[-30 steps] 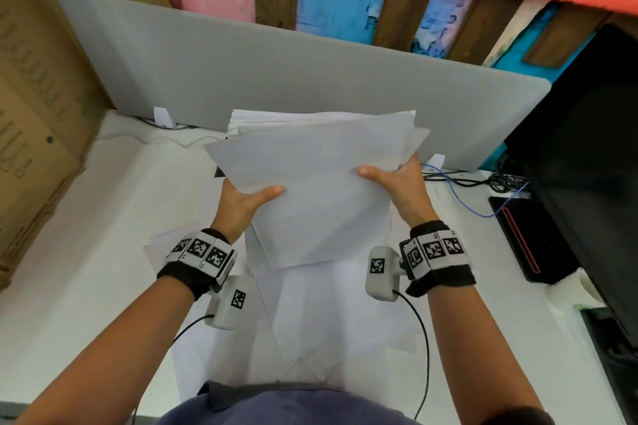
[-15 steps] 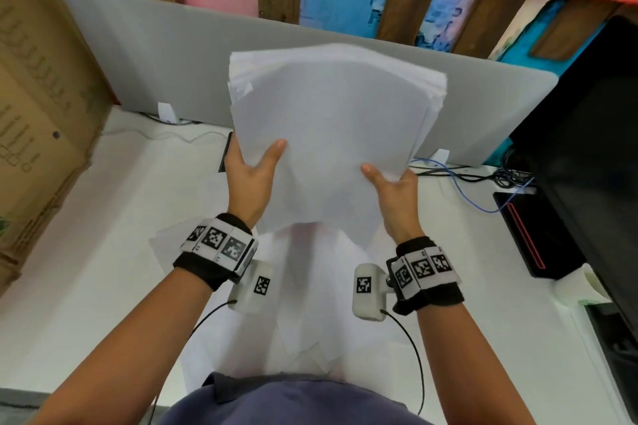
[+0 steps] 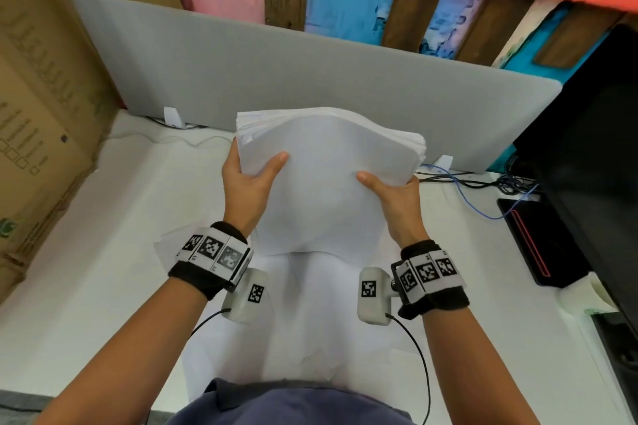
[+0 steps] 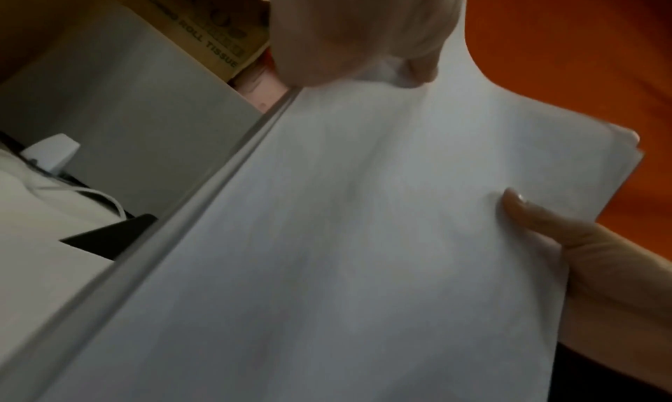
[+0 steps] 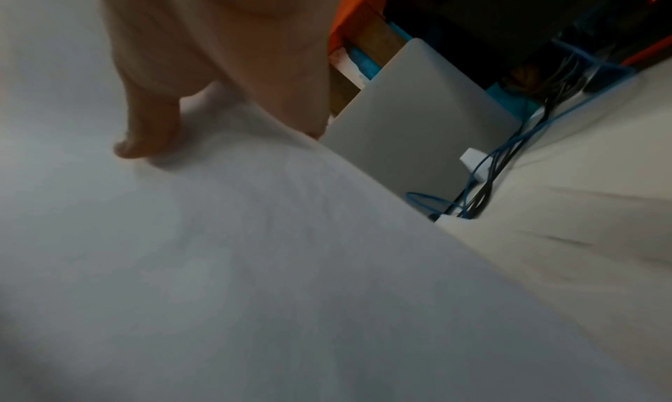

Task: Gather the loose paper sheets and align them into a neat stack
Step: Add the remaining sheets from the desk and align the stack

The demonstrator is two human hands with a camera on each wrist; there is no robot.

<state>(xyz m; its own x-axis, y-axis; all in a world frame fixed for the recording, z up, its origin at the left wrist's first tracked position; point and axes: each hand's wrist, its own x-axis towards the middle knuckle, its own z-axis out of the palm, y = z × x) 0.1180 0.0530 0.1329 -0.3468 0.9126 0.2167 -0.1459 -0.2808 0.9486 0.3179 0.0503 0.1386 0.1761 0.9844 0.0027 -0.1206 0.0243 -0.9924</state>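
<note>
A thick stack of white paper sheets stands tilted above the desk, its top bowing away from me. My left hand grips its left edge, thumb on the front sheet. My right hand grips the right edge the same way. In the left wrist view the stack fills the frame, with the left hand at the top and the right hand's thumb on the far side. The right wrist view shows the right hand with its thumb pressed on the paper. More loose sheets lie on the desk below.
A grey divider panel stands behind the stack. Cardboard boxes wall the left side. At the right are a black monitor, a dark device with a red stripe and tangled cables. White desk surrounds the sheets.
The stack was swung up from a flat, fanned hold to upright, then lowered toward the desk. Its sheets now sit more evenly together. Both hands kept their grip on the side edges.
</note>
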